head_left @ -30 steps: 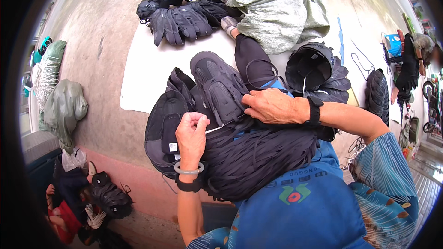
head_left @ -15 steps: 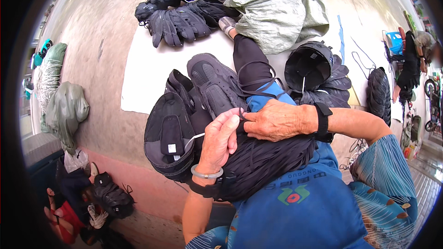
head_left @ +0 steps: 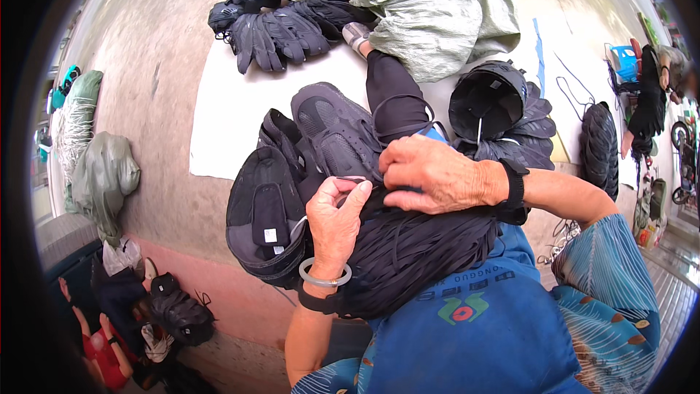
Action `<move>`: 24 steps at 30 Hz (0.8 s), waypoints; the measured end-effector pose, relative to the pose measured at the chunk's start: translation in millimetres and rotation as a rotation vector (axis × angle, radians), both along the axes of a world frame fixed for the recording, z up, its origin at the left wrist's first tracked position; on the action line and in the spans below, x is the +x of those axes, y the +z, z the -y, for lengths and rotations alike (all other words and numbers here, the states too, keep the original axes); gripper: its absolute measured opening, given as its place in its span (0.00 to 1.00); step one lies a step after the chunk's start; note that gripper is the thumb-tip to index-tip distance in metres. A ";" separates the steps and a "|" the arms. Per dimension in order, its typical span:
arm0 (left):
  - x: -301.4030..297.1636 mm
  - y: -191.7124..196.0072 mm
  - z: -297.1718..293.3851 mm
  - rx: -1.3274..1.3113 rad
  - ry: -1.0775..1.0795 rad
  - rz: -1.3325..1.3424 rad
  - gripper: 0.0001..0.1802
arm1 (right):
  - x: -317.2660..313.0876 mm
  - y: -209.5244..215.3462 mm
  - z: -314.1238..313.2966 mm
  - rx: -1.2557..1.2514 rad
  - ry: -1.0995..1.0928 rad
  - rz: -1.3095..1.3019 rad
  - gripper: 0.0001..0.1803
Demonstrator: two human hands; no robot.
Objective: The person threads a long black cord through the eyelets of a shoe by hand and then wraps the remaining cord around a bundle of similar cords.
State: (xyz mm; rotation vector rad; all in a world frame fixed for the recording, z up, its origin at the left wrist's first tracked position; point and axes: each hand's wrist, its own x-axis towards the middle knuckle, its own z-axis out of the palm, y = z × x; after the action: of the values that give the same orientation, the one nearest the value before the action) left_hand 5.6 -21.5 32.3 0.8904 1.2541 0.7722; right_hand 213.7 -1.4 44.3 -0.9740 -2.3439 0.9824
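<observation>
A dark grey shoe upper (head_left: 339, 128) with a mesh toe lies across my lap. Thin dark laces loop above it, by my black-clad leg. My left hand (head_left: 335, 222), a pale bangle at its wrist, pinches a dark shoelace (head_left: 348, 178) between thumb and forefinger. Close to its right is my right hand (head_left: 437, 174), fingers curled in over the shoe's edge; what they hold is hidden. A thick bundle of black shoelaces (head_left: 423, 255) spreads over my lap below both hands. Left of them, a stack of black shoe uppers (head_left: 266, 211) shows its open heel and a white tie.
More stacked black uppers lie at the far left (head_left: 284, 29) and right (head_left: 488, 106) on a white sheet (head_left: 219, 124). A grey-green woven sack (head_left: 441, 14) covers part of it. A person in red (head_left: 109, 354) sits at lower left; another person (head_left: 671, 69) is at far right.
My right hand has lifted slightly away from my left, its fingers rising over the lace loops. My left hand has shifted a little left and down, still pinching. The lower-left person's arms have moved.
</observation>
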 end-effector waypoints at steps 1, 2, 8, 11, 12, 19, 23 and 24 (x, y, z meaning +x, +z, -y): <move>1.4 3.1 0.2 0.022 -0.003 -0.041 0.08 | 1.0 0.6 -2.2 -0.043 -0.073 -0.024 0.13; 1.7 1.8 1.8 0.022 -0.002 -0.040 0.08 | -0.3 3.1 -3.9 -0.090 -0.111 -0.077 0.14; 7.2 -6.0 6.6 0.070 -0.065 -0.076 0.08 | -19.9 -6.7 -4.2 0.039 -0.056 -0.079 0.12; 6.0 -13.7 11.1 0.083 -0.059 -0.086 0.08 | -21.7 -7.7 -2.7 0.018 -0.051 -0.082 0.10; 5.7 -14.3 10.6 0.081 -0.076 -0.088 0.08 | -23.1 -6.5 -1.6 0.016 -0.051 -0.029 0.09; -21.7 -1.4 -2.1 0.006 0.010 0.032 0.05 | -18.2 4.3 -41.1 -0.738 -0.413 -0.196 0.07; -66.4 -2.7 -14.7 -0.043 0.284 0.162 0.08 | -8.1 -17.6 -64.4 -0.252 -0.307 -0.052 0.07; -73.8 0.9 -16.7 -0.053 0.335 0.195 0.09 | -10.0 -26.6 -67.8 -0.253 -0.302 -0.055 0.07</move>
State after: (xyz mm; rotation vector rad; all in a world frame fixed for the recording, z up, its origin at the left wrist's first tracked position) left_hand -68.2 -4.8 33.3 0.5524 1.2582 1.0593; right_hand 203.8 66.4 17.7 -1.3320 -1.9831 1.1797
